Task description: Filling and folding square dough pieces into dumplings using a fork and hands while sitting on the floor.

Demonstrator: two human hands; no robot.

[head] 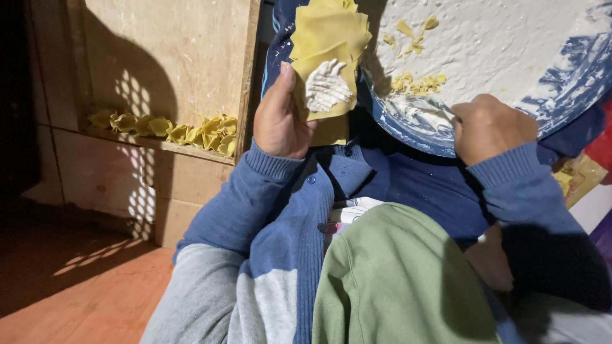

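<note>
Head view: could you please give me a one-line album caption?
Left hand holds a filling-dabbed yellow wrapper; right hand rests on floured tray.

The person is wearing a blue knitted cardigan with ribbed cuffs at both wrists, a small button showing on its front edge, and broad pale grey panels lower down the sleeve and body. Both the left hand (278,118) and the right hand (488,127) are going bare. A green garment is covering the lap.
</note>
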